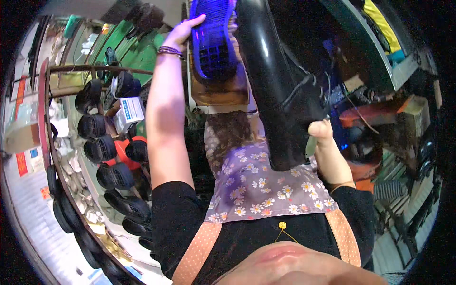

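Observation:
My left hand grips a dark shoe sole by its left edge, the thumb lying over it. Blue-violet light glints on the sole's ridged tread, which faces up. To its right a long, glossy black boot lies lengthwise, its near end close to my apron. At the boot's right side is my right hand, thumb against it and the other fingers hidden behind. Below the near end of the sole is a brownish block.
Several black soles sit on a rack at the left, with a white and blue box among them. Orange-red machine parts stand at the right. A flowered apron covers my front.

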Demonstrator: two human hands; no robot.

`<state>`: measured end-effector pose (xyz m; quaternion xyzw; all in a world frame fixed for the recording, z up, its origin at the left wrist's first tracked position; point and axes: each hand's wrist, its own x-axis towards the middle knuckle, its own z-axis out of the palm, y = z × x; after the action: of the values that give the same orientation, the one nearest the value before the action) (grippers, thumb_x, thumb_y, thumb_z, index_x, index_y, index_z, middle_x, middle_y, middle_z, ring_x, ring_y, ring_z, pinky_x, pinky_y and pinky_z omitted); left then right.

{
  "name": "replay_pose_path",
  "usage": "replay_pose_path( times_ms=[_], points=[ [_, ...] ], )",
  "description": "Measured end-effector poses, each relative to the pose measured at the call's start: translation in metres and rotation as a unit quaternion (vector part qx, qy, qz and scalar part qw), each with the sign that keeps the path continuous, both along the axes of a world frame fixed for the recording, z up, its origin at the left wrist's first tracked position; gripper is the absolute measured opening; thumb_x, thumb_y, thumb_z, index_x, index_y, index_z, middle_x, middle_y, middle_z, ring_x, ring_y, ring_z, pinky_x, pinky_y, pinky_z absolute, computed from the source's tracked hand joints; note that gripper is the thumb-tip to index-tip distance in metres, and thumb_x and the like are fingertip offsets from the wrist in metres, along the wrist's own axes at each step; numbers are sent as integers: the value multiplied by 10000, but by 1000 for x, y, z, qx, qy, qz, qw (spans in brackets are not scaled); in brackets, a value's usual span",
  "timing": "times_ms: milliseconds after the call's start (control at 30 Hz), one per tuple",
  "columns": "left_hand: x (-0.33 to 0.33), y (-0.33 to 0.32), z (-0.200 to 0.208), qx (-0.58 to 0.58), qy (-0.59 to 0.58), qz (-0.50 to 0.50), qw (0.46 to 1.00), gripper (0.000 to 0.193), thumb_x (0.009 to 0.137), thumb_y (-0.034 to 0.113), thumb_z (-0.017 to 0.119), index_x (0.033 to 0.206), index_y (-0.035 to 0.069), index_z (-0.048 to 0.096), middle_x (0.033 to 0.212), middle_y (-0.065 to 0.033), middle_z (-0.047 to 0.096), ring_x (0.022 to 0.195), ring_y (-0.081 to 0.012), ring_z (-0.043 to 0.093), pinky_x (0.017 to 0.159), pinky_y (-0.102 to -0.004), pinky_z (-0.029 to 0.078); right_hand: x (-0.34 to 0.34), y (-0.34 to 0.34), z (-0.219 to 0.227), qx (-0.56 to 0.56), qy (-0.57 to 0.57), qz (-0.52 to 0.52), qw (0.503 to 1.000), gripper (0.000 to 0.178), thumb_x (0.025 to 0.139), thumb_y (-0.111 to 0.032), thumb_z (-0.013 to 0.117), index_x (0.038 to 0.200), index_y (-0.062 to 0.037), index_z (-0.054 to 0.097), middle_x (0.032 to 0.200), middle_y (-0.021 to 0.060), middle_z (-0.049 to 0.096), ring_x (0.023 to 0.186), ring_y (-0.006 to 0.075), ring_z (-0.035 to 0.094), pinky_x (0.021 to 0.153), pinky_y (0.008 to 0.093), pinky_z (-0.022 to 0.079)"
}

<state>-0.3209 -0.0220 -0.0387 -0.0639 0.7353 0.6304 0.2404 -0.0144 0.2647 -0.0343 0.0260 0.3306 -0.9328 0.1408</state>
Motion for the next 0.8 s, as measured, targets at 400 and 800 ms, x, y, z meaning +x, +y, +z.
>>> replay_pose_path(
  times_ms=[400, 800],
  points=[
    [134, -7, 37, 403, 248, 208, 856, 521, 958, 369, 527, 1275, -44, 512, 1233, -160, 600, 1082, -313, 608, 975, -431, 471, -10, -30, 26, 206, 142, -1, 968, 985, 564, -164, 822, 1410, 50, 365, 1259, 119, 571, 1149, 211, 546, 1031, 354, 386],
    [280, 29, 28, 252, 408, 201, 854, 795, 877, 437, 660, 1450, 19, 303, 1419, -115, 442, 1277, -275, 450, 1086, -437, 345, -4, -46, 25, 395, 283, -19, 874, 895, 560, -125, 788, 1355, 67, 423, 1245, 148, 574, 1123, 216, 554, 999, 360, 414]
  ],
)
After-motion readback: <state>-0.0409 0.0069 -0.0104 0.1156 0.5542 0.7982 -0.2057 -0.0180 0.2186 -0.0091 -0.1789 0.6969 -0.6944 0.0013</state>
